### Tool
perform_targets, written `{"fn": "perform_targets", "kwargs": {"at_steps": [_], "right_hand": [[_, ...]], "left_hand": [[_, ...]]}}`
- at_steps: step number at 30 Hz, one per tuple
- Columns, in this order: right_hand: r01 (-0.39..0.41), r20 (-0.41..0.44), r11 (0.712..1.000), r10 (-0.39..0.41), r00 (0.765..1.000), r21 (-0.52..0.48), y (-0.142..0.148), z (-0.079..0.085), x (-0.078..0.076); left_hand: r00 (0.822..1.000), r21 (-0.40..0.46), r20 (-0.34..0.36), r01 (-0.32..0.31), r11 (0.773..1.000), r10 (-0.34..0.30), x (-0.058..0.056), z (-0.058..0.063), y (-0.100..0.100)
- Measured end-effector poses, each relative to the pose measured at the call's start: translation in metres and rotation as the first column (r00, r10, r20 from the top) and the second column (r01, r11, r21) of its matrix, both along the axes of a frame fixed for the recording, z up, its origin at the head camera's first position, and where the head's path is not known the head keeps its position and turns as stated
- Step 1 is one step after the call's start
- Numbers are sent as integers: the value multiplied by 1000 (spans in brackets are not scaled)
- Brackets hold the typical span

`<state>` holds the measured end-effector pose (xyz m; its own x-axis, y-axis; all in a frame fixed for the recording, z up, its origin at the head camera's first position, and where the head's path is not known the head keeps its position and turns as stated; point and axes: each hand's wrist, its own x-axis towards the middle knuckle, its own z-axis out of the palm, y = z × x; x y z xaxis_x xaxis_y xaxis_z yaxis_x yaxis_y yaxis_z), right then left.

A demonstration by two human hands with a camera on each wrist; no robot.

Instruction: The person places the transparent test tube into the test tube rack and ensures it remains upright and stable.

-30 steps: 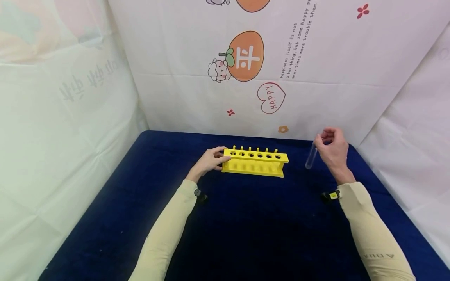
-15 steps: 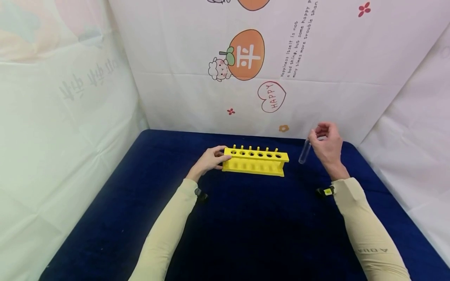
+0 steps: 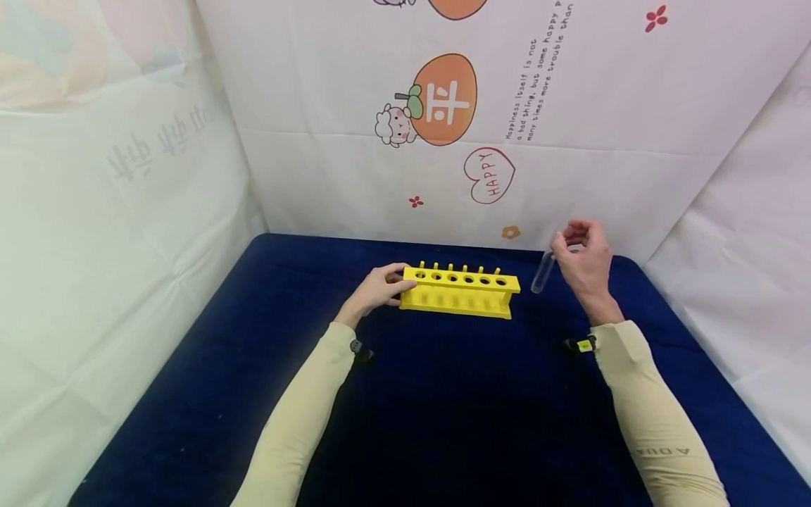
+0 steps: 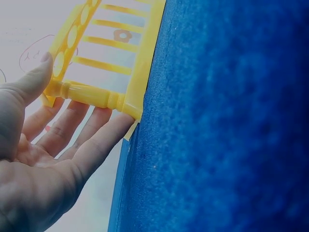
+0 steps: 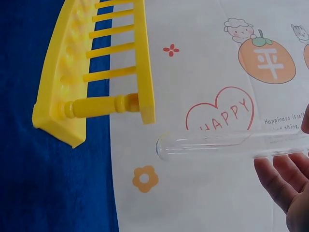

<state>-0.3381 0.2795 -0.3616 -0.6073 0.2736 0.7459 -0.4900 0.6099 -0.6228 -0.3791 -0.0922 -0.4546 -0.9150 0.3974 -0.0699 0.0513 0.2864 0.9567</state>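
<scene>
A yellow test tube rack (image 3: pixel 459 310) stands on the blue table, with a row of round holes along its top and several pegs behind them. My left hand (image 3: pixel 376 290) grips its left end; in the left wrist view the thumb (image 4: pixel 36 79) lies on the top bar and the fingers (image 4: pixel 101 140) reach around the end post. To the right of the rack, my right hand (image 3: pixel 586 257) pinches a clear glass test tube (image 3: pixel 542 273) near its upper end. The tube hangs tilted, its rounded bottom pointing down and left, apart from the rack. No tube shows in the holes.
A dark blue cloth covers the table (image 3: pixel 443 408). Close behind its far edge rises a white printed sheet (image 3: pixel 329 176), and similar white sheets flank both sides.
My right hand has moved left and slightly up, bringing the test tube closer to the rack's right end. My left hand and the rack have stayed in place.
</scene>
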Motion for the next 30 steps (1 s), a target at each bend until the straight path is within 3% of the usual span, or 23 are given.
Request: {"fn": "perform_targets", "kwargs": {"at_steps": [11, 30], "right_hand": [[-48, -30, 999, 47, 998, -4, -33, 22, 23], [-139, -5, 989, 139, 990, -41, -50, 24, 25]], "left_hand": [[1000, 3, -3, 1, 1000, -1, 2, 2, -1], [1000, 3, 7, 3, 1000, -3, 0, 0, -2]]}}
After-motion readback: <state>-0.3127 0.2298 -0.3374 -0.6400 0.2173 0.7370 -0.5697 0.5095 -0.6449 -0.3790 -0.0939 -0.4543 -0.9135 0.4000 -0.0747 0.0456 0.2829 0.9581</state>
